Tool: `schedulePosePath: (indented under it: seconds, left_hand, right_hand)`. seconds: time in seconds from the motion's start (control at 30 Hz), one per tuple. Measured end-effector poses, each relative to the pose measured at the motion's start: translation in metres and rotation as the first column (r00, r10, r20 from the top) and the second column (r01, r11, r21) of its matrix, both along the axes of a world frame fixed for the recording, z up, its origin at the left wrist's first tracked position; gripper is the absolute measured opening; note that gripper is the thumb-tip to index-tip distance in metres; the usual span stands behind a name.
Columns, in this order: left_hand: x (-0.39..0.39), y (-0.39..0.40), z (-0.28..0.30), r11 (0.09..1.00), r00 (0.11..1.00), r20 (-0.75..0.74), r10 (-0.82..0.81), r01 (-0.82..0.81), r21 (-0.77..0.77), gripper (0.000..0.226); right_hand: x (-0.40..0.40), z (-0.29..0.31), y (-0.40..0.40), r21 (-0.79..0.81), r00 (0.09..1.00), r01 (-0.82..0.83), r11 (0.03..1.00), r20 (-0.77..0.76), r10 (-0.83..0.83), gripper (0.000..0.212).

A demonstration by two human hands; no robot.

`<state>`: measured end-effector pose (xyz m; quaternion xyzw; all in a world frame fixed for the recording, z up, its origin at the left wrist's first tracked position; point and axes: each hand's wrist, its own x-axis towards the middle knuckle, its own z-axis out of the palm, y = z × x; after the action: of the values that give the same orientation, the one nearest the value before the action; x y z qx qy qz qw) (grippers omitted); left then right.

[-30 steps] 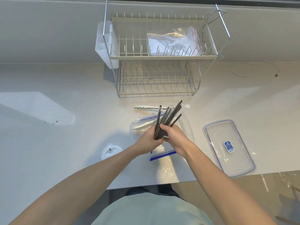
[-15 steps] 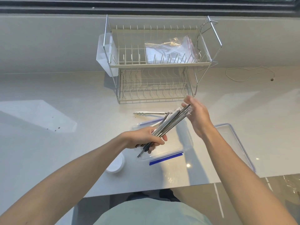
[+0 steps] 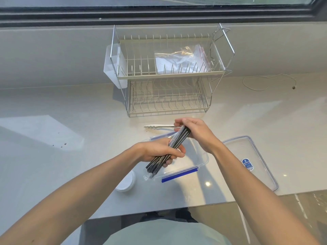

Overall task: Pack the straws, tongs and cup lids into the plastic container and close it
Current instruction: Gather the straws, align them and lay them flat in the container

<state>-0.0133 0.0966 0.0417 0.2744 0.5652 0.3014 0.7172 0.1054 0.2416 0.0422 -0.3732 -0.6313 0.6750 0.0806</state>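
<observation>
A bundle of dark straws lies slanted above the clear plastic container, which has blue clips. My left hand grips the bundle's lower half. My right hand closes around its upper end. Metal tongs lie on the counter just behind the container, their right end hidden by my right hand. A white cup lid rests left of the container, under my left forearm. The container's clear lid lies flat to the right.
A two-tier wire dish rack stands at the back, with a clear plastic bag on its upper tier. A thin cord lies at the back right. The counter's front edge runs just below the container.
The camera tilted up, showing the window frame. My right hand slid down from the straw tips and closed over the bundle's upper end. The bundle now sits a little lower over the container.
</observation>
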Motion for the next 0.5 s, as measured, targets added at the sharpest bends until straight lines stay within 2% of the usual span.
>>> schedulePosePath:
  seconds: [0.13, 0.23, 0.3, 0.37, 0.43, 0.5]
  left_hand:
    - [0.003, 0.001, -0.002, 0.998, 0.998, -0.026, 0.065, -0.064, 0.016, 0.014]
    - [0.003, 0.004, -0.006, 0.952, 0.954, -0.018, 0.300, -0.299, 0.064, 0.009]
    - [0.002, 0.011, -0.007, 0.814, 0.820, 0.051, 0.570, -0.572, 0.098, 0.012]
    - [0.001, 0.021, -0.004, 0.601, 0.608, 0.159, 0.778, -0.794, 0.096, 0.015]
    - [0.001, 0.032, -0.001, 0.420, 0.417, 0.251, 0.873, -0.906, 0.047, 0.019]
    - [0.004, 0.040, 0.001, 0.324, 0.311, 0.294, 0.904, -0.946, 0.006, 0.021]
  right_hand:
    - [0.000, -0.001, -0.001, -0.006, 1.000, 0.003, 1.000, -0.021, -0.003, 0.031]
    - [0.005, -0.004, 0.001, -0.138, 0.970, 0.206, 0.969, -0.103, -0.221, 0.033]
    - [0.012, -0.009, -0.008, -0.298, 0.923, 0.327, 0.897, -0.102, -0.370, 0.053]
    - [0.018, -0.016, -0.028, -0.493, 0.880, 0.379, 0.783, -0.070, -0.470, 0.066]
    - [0.021, -0.024, -0.051, -0.671, 0.823, 0.413, 0.616, -0.015, -0.568, 0.072]
    - [0.019, -0.029, -0.070, -0.761, 0.762, 0.456, 0.462, 0.065, -0.644, 0.074]
